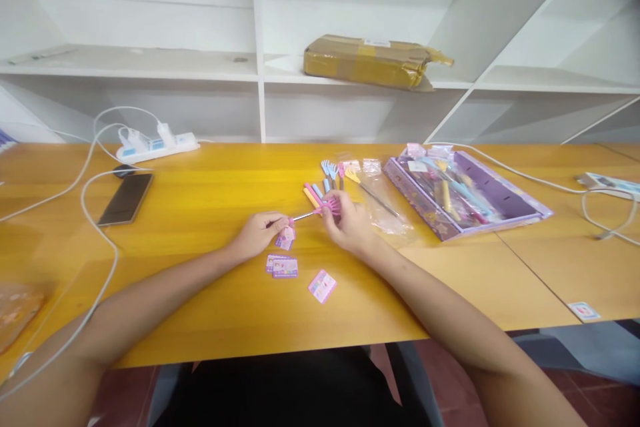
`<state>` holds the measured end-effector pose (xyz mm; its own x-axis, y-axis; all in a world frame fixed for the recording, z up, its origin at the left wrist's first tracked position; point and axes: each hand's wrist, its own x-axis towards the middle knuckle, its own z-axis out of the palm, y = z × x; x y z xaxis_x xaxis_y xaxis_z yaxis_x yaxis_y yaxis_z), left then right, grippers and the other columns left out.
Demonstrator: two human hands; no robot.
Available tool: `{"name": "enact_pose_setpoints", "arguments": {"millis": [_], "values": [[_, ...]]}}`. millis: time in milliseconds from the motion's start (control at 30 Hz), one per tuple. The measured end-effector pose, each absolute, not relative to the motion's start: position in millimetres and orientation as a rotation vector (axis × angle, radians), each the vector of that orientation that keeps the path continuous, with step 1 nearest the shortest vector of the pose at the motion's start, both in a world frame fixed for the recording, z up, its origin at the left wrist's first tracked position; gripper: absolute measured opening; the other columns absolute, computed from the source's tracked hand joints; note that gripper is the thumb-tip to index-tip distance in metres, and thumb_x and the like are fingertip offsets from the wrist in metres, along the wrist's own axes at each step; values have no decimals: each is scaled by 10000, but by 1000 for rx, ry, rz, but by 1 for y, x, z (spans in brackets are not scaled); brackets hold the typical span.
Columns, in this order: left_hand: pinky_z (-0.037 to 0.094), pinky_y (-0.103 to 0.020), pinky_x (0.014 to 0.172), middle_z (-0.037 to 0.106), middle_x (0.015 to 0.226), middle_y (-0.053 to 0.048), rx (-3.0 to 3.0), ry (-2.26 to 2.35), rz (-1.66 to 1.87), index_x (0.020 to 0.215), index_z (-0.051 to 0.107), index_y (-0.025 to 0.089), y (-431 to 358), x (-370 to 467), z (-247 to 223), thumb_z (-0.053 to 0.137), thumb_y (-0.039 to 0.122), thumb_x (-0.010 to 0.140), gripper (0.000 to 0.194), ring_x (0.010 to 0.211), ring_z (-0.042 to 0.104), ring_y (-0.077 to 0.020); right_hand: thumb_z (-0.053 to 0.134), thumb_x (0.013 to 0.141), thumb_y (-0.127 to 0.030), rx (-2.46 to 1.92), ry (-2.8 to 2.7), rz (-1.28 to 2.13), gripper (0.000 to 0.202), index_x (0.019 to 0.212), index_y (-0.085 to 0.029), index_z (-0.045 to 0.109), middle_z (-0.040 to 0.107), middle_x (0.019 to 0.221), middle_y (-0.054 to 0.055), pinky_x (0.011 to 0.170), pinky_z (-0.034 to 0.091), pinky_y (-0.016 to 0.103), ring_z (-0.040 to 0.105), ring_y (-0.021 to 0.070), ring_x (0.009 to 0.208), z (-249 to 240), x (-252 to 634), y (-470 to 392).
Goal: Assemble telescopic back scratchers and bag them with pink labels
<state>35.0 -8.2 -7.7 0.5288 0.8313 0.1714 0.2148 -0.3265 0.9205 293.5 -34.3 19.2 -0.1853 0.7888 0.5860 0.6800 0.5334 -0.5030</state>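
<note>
Between both hands is a pink hand-shaped scratcher (306, 215) with a metal rod. My left hand (261, 232) pinches its handle end, where a small purple-pink card (285, 237) hangs. My right hand (349, 220) is closed on the pink claw end. Just behind my right hand lie more scratchers with blue, pink and yellow claws (353, 175) and several coloured handles (313, 196). Nearer the front edge, overlapping purple cards (285, 267) and a separate pink card (323, 286) lie on the wooden table (210, 307).
A purple box (510, 190) of packaged items stands at right, beside clear plastic bags (387, 217). A phone (127, 199), white cables and a power strip (158, 147) are at left. A taped carton (367, 61) rests on the shelf.
</note>
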Motion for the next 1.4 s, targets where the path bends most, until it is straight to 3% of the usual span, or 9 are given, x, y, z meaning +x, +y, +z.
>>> {"name": "enact_pose_setpoints", "arguments": {"millis": [600, 700, 800, 867, 933, 1067, 1133, 1267, 1400], "values": [[515, -276, 738, 774, 844, -72, 1754, 822, 749, 896, 755, 143, -6, 40, -7, 560, 543, 1018, 462, 736, 676, -164, 568, 1031, -429, -1240, -2030, 78, 281, 1207, -210, 554, 755, 820, 56, 662, 511, 328, 694, 225, 657, 14, 303, -24], [527, -283, 741, 774, 924, -79, 1663, 786, 708, 1029, 725, 150, -3, 39, -5, 649, 567, 954, 430, 775, 683, -170, 638, 999, -469, -1050, -2192, -47, 429, 1303, -186, 531, 733, 1046, 129, 784, 547, 392, 712, 272, 881, 32, 317, -15], [487, -256, 659, 724, 853, -49, 1714, 763, 525, 1062, 719, 161, -4, 29, 16, 604, 590, 972, 453, 697, 625, -146, 631, 1023, -423, -806, -2319, -233, 295, 1230, -219, 583, 674, 1217, 148, 878, 526, 423, 661, 277, 1059, 51, 326, -9], [426, -241, 589, 653, 748, -15, 1821, 777, 361, 1027, 726, 172, -10, 20, 40, 490, 581, 1030, 472, 602, 538, -123, 564, 1068, -332, -708, -2446, -325, 137, 1144, -236, 625, 694, 1131, 104, 866, 493, 396, 642, 247, 1018, 62, 327, -11], [413, -240, 601, 623, 749, -3, 1927, 822, 313, 985, 713, 188, -21, 12, 65, 446, 550, 1055, 455, 616, 516, -123, 493, 1098, -265, -685, -2535, -357, 155, 1121, -229, 641, 704, 1037, 77, 833, 460, 375, 621, 223, 944, 69, 322, -20], [387, -247, 621, 639, 824, 10, 2087, 877, 321, 972, 687, 227, -48, 2, 104, 537, 541, 1021, 351, 704, 539, -150, 473, 1108, -387, -689, -2522, -410, 272, 1114, -165, 631, 686, 963, 95, 774, 440, 373, 581, 230, 867, 77, 304, -51], [365, -260, 601, 621, 778, 20, 2135, 857, 250, 950, 680, 239, -62, -1, 116, 494, 527, 1045, 355, 659, 516, -150, 480, 1104, -343, -629, -2512, -502, 242, 1069, -160, 635, 669, 906, 82, 752, 437, 372, 567, 223, 819, 79, 297, -67], [368, -288, 614, 619, 733, 12, 2261, 907, 168, 899, 663, 240, -80, -5, 121, 385, 485, 1093, 418, 630, 538, -161, 452, 1061, -111, -579, -2529, -699, 234, 1000, -182, 666, 674, 898, 68, 736, 434, 374, 568, 205, 785, 85, 293, -86], [431, -286, 679, 719, 919, -12, 2444, 1018, 293, 1081, 668, 258, -87, -6, 103, 428, 468, 1087, 319, 755, 644, -183, 473, 1056, -118, -642, -2498, -625, 237, 1129, -185, 689, 696, 948, 76, 729, 464, 381, 593, 202, 790, 87, 296, -93]]}}
